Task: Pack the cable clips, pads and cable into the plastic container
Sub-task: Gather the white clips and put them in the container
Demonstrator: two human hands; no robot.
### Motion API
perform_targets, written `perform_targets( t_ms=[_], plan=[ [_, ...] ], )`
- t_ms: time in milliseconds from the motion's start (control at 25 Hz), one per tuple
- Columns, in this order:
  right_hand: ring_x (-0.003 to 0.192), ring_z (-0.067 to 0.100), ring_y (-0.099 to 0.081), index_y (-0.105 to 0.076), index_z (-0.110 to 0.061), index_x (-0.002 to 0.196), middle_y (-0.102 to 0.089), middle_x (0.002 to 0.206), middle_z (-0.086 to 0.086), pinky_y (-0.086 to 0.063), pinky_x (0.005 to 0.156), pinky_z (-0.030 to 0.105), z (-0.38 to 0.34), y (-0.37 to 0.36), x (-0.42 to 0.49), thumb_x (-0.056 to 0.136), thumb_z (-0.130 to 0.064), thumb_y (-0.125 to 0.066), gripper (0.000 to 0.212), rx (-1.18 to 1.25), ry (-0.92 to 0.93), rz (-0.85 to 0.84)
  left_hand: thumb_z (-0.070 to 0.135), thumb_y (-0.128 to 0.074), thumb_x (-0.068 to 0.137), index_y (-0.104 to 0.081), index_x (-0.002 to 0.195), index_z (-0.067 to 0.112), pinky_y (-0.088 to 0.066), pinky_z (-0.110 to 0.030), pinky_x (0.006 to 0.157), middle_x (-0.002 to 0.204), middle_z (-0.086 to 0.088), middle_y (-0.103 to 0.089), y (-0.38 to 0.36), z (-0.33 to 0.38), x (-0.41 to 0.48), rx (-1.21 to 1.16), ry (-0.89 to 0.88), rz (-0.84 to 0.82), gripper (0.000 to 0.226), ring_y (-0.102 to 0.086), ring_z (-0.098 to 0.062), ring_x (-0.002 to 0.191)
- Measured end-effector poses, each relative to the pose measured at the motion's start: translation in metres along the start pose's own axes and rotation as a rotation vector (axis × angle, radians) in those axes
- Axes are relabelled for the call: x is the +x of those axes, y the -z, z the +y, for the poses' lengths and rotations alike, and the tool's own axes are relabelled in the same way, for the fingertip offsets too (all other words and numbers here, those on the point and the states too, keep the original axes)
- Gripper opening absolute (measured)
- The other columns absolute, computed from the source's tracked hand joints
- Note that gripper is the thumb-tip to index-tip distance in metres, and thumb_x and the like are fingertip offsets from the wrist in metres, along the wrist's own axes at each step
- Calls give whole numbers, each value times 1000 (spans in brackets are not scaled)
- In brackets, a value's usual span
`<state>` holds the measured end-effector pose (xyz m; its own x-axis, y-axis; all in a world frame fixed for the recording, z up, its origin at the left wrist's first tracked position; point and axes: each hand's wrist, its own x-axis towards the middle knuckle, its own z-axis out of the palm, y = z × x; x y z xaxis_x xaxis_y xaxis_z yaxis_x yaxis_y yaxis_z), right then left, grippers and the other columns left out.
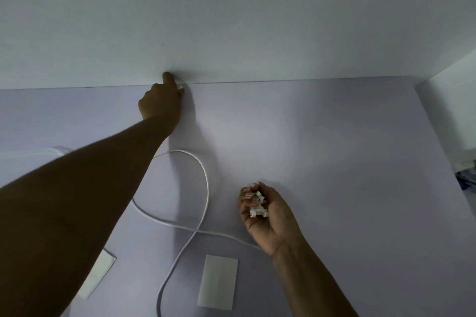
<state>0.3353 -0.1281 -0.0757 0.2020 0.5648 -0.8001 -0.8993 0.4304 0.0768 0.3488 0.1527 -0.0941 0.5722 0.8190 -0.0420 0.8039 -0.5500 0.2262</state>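
The bare left forearm fills the lower left corner, nearest the lens, and runs away to the left hand (161, 103). It is stretched to the far edge of the lilac matte table (334, 149), where the table meets the pale painted wall (231, 20). That hand shows its back: the fingers are curled, one digit points up against the wall, and a small white plastic cable clip (181, 87) peeks out at the fingertips, pinched there as far as the back of the hand lets one judge. The long reach makes sense, since this clip sits right in the seam of table and wall, well apart from everything else. The right hand (265, 216) hovers nearer, palm up and cupped, its fingers bent round a cluster of white plastic cable clips (257, 210). Held like a bowl, it probably serves as a collecting place so the clips need not be carried singly. A thin white round cable (207, 188) lies loose on the table in a crossing loop between the arms, one run passing under the right wrist. A white rectangular adhesive pad (217, 282) lies flat beside the cable; a second white pad (96, 275) is half hidden by the forearm. The plastic container is not plainly in view — clip-gathering seems the step in hand, with pads and cable not yet packed.
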Motion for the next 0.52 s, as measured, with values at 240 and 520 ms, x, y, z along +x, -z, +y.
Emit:
perform_targets(
  t_ms=[240,520],
  plan=[
    [45,16,-52,-52,-3,69,-51,65,10,-42,35,21,3,0,-1,96,-13,-43,31,-20,-7,-5,41,-44,98,-36,126,3,-45,-45,72,107,-28,-62,3,-1,-6,-47,13,-28,49,-61,-47,96],
    [43,16,-51,-52,-3,69,-52,62,11,-41,34,21,7,-2,-5,95,-11,-44,28,-71,13,20,40,-41,99,-40,126,0,-46,-46,81,118,-28,-57,8,9,-4,12,45,-146,48,-56,-46,109]
  ],
)
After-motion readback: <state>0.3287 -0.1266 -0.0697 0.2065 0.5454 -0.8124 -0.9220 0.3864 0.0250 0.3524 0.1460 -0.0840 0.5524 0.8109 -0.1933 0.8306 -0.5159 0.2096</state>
